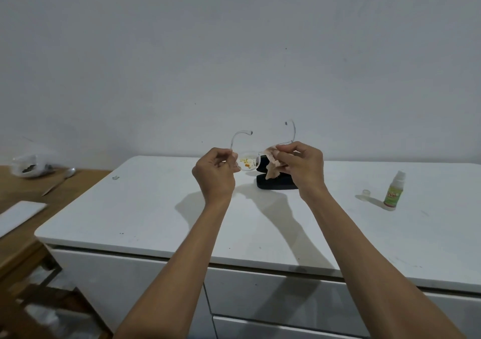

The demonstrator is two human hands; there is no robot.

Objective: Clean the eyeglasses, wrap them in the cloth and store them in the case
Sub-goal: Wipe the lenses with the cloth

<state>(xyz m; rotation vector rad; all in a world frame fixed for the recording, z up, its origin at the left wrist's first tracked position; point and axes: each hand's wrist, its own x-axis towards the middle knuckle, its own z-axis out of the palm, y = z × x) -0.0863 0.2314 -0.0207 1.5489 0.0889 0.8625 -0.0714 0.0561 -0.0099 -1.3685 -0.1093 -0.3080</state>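
I hold clear-framed eyeglasses [247, 162] up in front of me, above the white cabinet top [156, 208]. My left hand [214, 173] pinches the frame's left end, its temple arm curving upward. My right hand [299, 165] presses a pinkish cloth [273, 168] around the right lens, which the cloth hides. The left lens carries orange-yellow smears. Behind my hands a black glasses case [276, 183] lies on the cabinet top, partly covered by the cloth and my right hand.
A small spray bottle [394, 191] with a green label stands at the right, its clear cap [366, 192] beside it. At the left is a wooden table [31, 190] holding a plastic bag, a knife and a white board. A plain wall stands behind.
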